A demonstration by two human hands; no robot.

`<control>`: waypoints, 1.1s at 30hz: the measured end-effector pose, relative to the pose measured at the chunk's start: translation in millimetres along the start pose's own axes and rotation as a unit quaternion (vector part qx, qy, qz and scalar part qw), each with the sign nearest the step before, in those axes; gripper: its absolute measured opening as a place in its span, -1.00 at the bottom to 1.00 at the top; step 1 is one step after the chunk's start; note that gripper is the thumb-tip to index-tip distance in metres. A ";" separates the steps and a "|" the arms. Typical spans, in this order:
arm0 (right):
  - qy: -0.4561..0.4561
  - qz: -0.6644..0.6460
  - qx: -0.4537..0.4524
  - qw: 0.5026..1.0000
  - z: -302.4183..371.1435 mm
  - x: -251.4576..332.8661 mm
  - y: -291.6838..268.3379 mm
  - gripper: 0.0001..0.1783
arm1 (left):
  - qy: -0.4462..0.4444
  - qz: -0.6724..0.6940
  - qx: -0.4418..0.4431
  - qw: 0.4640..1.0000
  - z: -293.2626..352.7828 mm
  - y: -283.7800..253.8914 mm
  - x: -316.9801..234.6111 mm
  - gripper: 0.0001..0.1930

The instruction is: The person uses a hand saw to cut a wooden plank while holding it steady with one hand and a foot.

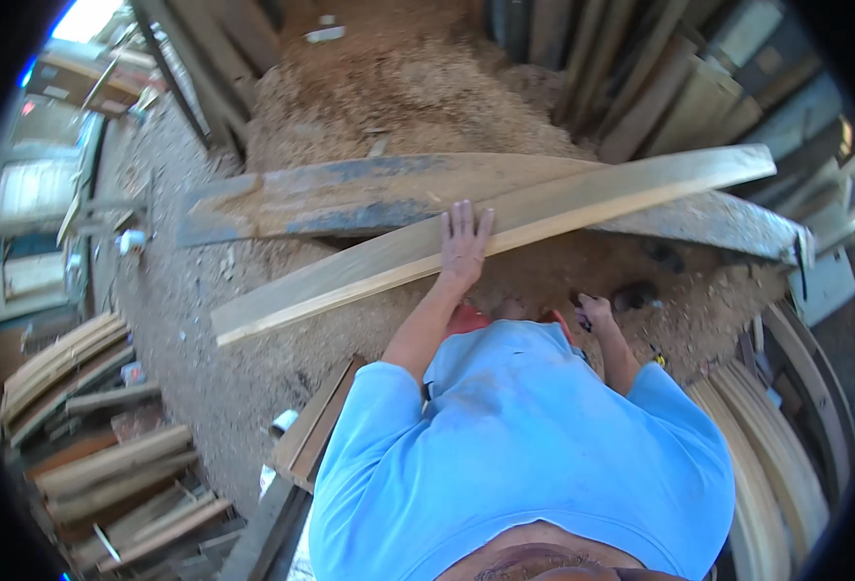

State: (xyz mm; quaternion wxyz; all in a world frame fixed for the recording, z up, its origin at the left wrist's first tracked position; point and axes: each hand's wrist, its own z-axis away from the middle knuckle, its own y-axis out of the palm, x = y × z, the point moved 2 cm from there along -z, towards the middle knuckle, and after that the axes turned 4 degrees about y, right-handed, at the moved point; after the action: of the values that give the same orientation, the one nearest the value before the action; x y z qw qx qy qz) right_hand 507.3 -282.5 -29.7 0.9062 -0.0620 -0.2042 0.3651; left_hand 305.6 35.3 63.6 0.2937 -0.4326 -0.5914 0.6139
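A long pale wooden plank [563, 210] lies slantwise in front of me, its right end farther away than its left. On its top face rests my left hand [463, 242], palm down with the fingers stretched out. Beneath the plank is a wide, worn board [350, 194] with grey-blue patches, which runs across from left to right. My right hand [596, 314] is low beside my body, apart from the plank. Its fingers are curled round something small and dark that I cannot make out.
Wood shavings [427, 82] and dirt cover the ground beyond the boards. Upright planks [640, 87] lean at the far right. Stacked timber [117, 465] lies at the near left, and curved planks [766, 455] at the near right. A white cup-like object [131, 241] sits at the left.
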 end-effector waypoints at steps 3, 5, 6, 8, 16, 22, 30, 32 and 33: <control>-0.020 -0.035 0.005 0.999 8.1 2.2 9.7 -0.78 | 0.003 -0.025 0.027 0.999 -2.3 -2.0 -0.9 -0.11; -0.036 -0.056 0.004 0.998 13.0 -0.8 16.7 -0.77 | 0.008 -0.026 0.065 0.998 -8.5 -11.0 0.9 -0.08; -0.045 -0.048 -0.004 0.998 18.4 -1.0 21.0 -0.76 | 0.010 -0.017 0.093 0.996 -13.5 -17.2 2.6 -0.06; -0.085 -0.019 -0.009 0.996 25.7 -5.0 23.6 -0.72 | 0.023 0.014 0.136 0.990 -23.4 -26.8 9.8 -0.06; -0.127 0.388 0.070 0.910 152.2 -10.7 60.5 -0.48 | 0.115 0.192 0.274 0.935 -30.2 -86.1 90.3 -0.23; -0.242 0.438 -0.007 0.866 93.3 -103.2 59.8 -0.68 | 0.113 0.330 0.341 0.873 -2.4 -84.5 111.4 -0.30; -0.148 0.245 0.051 0.957 198.9 -62.2 59.1 -0.90 | -0.062 0.457 0.400 0.792 69.5 -9.2 186.5 -0.35; -0.123 0.227 -0.001 0.966 199.3 -74.0 51.7 -0.91 | -0.080 0.383 0.386 0.836 80.0 -21.5 166.5 -0.23; -0.114 0.221 -0.021 0.968 202.6 -70.5 52.6 -0.92 | -0.100 0.372 0.387 0.838 87.0 -22.5 166.6 -0.18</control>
State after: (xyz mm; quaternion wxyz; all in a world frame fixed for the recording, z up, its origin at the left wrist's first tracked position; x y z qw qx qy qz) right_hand 343.8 -300.2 117.7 0.7724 -0.0831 -0.2950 0.5563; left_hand 150.2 142.5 48.7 0.1257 -0.4075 -0.1259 0.8957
